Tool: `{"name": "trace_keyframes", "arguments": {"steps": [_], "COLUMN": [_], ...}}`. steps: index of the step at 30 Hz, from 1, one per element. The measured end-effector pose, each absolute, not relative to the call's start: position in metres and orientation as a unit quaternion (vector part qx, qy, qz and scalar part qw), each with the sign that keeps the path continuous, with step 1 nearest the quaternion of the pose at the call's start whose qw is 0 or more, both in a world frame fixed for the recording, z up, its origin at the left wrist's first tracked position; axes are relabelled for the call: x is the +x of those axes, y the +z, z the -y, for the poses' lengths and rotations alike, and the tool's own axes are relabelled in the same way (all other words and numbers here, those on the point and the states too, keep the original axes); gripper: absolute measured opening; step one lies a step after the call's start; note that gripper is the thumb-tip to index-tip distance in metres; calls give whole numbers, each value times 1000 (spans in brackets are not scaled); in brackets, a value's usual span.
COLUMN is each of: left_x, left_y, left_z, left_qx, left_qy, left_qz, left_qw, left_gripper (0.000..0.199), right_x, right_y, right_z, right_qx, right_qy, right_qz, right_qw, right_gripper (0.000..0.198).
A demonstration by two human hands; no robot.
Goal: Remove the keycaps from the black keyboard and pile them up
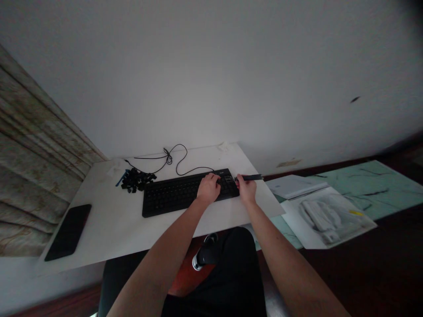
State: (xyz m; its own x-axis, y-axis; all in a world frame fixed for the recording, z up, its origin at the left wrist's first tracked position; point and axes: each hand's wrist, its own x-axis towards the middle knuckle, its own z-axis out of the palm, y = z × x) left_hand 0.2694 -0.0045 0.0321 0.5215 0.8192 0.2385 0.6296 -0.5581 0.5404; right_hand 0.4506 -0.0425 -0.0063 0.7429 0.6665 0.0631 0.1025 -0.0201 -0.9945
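Observation:
A black keyboard (pixel 172 193) lies on the white table, tilted a little, with its right end farther from me. My left hand (pixel 209 188) rests on its upper right part, palm down, fingers lightly bent over the keys; nothing shows in it. At the number-pad end, my right hand (pixel 246 188) is closed on a keycap puller (pixel 251 177) with a dark handle. The puller's thin wire prongs point left, over the keys. Whether they touch a key is too small to tell. Left of the keyboard sits a heap of loose black keycaps (pixel 135 179).
A thin black cable (pixel 187 154) loops behind the keyboard. A slim blue item (pixel 119 179) lies by the heap. A dark phone-like slab (pixel 68 232) is near the table's left edge. To the right, a lower green marbled surface (pixel 380 189) bears a white box (pixel 297 187) and packaging (pixel 327 220).

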Motion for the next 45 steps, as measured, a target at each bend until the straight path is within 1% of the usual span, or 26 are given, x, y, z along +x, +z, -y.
{"name": "trace_keyframes", "arguments": {"steps": [5,9,12,15,18,20,22,25,31,33,38,42,45], "left_x": [271,270,271,271,270,269,269,270,273,273,272,272,271], "left_y": [25,25,26,26,24,24,23,23,25,25,25,25,27], "left_z": [5,8,9,9,7,5,4,4,4,4,4,5,3], "left_qx": [847,839,829,829,829,831,833,829,827,832,838,833,822], "left_qy": [242,252,261,267,268,265,262,263,242,228,221,233,248], "left_qz": [-435,-450,-463,-457,-454,-451,-449,-457,-476,-477,-473,-473,-477], "left_qw": [186,172,175,184,187,188,188,187,175,166,161,169,190], "left_gripper": [37,30,27,34,42,38,29,24,21,20,18,18,18], "right_x": [448,450,451,447,439,436,435,437,436,435,437,436,434], "right_y": [-2,7,20,37,52,58,61,60,62,64,67,67,67], "right_z": [42,42,41,36,29,23,19,15,11,7,-8,-9,-6], "right_qx": [-656,-634,-623,-620,-631,-645,-651,-650,-663,-665,-645,-648,-646], "right_qy": [255,291,328,347,340,319,298,276,235,260,391,416,438], "right_qz": [252,238,262,327,422,483,526,557,596,586,528,497,453], "right_qw": [664,676,660,624,555,499,459,437,389,383,390,400,431], "right_gripper": [45,44,42,40,34,27,22,17,8,9,16,15,19]}}
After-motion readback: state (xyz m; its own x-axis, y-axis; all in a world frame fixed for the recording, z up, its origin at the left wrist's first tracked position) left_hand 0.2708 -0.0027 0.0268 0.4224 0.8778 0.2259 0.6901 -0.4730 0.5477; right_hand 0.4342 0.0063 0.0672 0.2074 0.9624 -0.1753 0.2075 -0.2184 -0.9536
